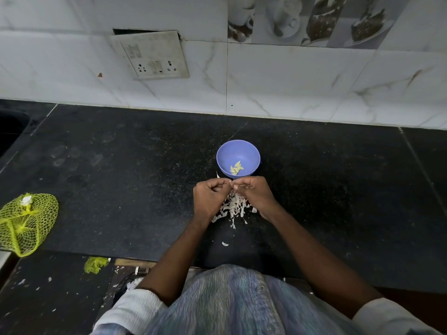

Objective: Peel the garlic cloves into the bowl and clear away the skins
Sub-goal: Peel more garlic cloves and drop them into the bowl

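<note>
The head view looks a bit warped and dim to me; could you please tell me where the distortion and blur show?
Head view: wide-angle bending curves the white marble-look wall tiles and black stone counter edge; light is dim and even; the small blue plastic bowl is fairly sharp; left hand and right hand look soft.

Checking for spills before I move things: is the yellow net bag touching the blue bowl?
Apart. The head view shows the net bag at the counter's far left and the bowl near the middle, with a wide stretch of bare black counter between them.
</note>
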